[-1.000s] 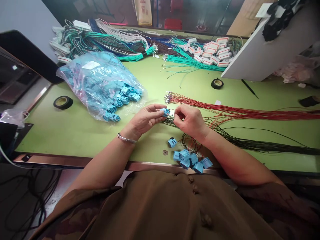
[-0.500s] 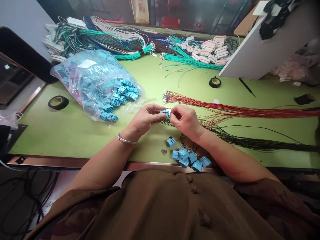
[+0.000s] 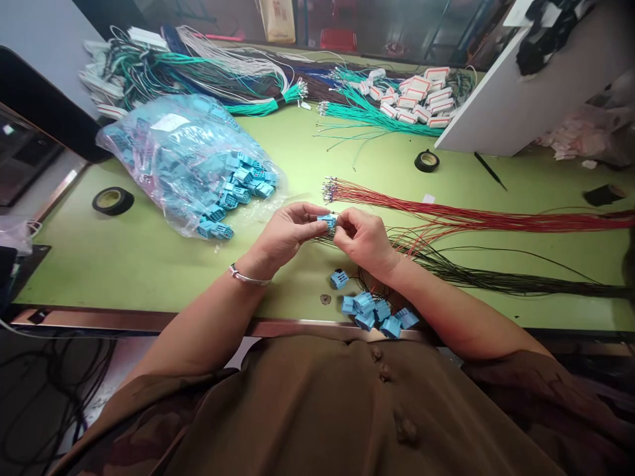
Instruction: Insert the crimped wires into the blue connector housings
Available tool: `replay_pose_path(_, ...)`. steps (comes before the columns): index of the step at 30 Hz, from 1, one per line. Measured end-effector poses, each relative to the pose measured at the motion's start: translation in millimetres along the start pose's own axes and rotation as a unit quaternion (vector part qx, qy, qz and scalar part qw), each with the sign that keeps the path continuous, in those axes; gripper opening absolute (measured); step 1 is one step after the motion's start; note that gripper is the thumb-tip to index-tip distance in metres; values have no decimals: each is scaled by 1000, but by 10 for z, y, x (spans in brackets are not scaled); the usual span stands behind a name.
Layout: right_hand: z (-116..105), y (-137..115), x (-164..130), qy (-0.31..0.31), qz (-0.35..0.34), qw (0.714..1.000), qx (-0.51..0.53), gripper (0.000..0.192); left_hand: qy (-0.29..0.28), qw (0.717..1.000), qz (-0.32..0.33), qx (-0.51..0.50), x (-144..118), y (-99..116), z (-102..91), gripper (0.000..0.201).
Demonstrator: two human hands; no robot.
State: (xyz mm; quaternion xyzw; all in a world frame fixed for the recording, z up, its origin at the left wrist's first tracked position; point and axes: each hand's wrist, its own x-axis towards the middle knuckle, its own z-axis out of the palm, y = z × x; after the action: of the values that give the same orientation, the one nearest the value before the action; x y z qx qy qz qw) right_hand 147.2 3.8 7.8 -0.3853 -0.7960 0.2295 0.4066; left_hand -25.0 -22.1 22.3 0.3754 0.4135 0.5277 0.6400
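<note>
Covering the far left of the green table (image 3: 149,264), a plastic bag (image 3: 173,158) of unused blue housings lies beside red wires (image 3: 446,215) and dark wires (image 3: 496,281) (many apparently unfitted). Near the edge sit a few wired connectors (image 3: 380,314). The left hand (image 3: 282,235) pinches one blue connector (image 3: 327,220); the right hand (image 3: 364,238) pinches at its face, seemingly seating a wire.

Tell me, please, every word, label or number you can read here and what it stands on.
None can be read.
White label on the plastic bag of blue connectors: too blurred.
Red-edged white tags on the green wire bundles: too small.
Yellow carton beyond the table: print blurred.
Blue connector between both hands: no marking visible.
</note>
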Motion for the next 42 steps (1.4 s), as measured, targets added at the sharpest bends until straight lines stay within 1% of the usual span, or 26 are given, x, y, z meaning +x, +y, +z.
replay_pose_path(2, 24, 10, -19, -3, 4, 1000, 1, 9, -13, 1000, 3, 28, 18, -25, -31, 31)
replay_pose_path(4, 11, -8, -33, -25, 18, 999, 17, 8, -28, 997, 1, 66, 27, -10, -89, 32)
replay_pose_path(5, -15, -22, -33, -51, 25, 998, 32, 8, -41, 995, -5, 88, 25, 20, -127, 32)
replay_pose_path(7, -106, -42, 0, -125, 38, 989, 68, 7, -78, 987, -22, 141, 4, 121, -211, 30)
replay_pose_path(8, -164, -37, 37, -160, 47, 983, 79, 7, -102, 979, -29, 173, -14, 185, -250, 29)
replay_pose_path(9, -223, -19, 89, -181, 60, 979, 77, 9, -131, 969, -35, 208, -34, 249, -283, 28)
replay_pose_path(10, -275, 13, 153, -188, 76, 978, 56, 11, -164, 955, -40, 243, -54, 308, -307, 27)
replay_pose_path(11, -313, 56, 226, -182, 94, 979, 15, 13, -199, 940, -45, 274, -73, 357, -322, 27)
replay_pose_path(12, -330, 105, 302, -171, 111, 978, -41, 14, -234, 924, -52, 297, -88, 391, -327, 26)
replay_pose_path(14, -297, 202, 440, -173, 127, 964, -156, 15, -298, 898, -71, 318, -102, 417, -316, 25)
replay_pose_path(16, -193, 268, 536, -211, 122, 941, -233, 17, -332, 885, -80, 317, -97, 401, -298, 24)
replay_pose_path(17, -133, 283, 566, -230, 118, 932, -255, 17, -334, 885, -75, 316, -89, 387, -293, 23)
replay_pose_path(18, -79, 288, 586, -244, 115, 924, -270, 16, -324, 890, -65, 312, -80, 373, -293, 23)
replay_pose_path(19, -39, 282, 599, -252, 118, 919, -279, 16, -302, 902, -51, 304, -70, 358, -297, 24)
replay_pose_path(21, -25, 249, 606, -236, 134, 921, -278, 19, -222, 939, -16, 263, -47, 325, -310, 24)
replay_pose_path(23, -95, 194, 592, -185, 148, 942, -239, 18, -130, 973, 13, 192, -17, 278, -315, 25)
replay_pose_path(24, -148, 161, 575, -155, 151, 955, -204, 16, -91, 984, 20, 152, 1, 246, -311, 26)
replay_pose_path(26, -254, 90, 514, -116, 144, 976, -112, 14, -42, 996, 18, 75, 40, 170, -286, 27)
replay_pose_path(29, -322, 4, 379, -103, 131, 986, 17, 12, -24, 1000, 6, -13, 87, 55, -225, 26)
replay_pose_path(32, -288, -21, 267, -89, 124, 986, 72, 11, -30, 998, -2, -51, 105, -19, -176, 25)
replay_pose_path(36, -249, -2, 219, -90, 107, 988, 70, 11, -42, 997, -11, -65, 100, -56, -157, 24)
replay_pose_path(42, -279, -24, 208, -87, 93, 992, -14, 9, -44, 997, -10, -61, 96, -70, -164, 24)
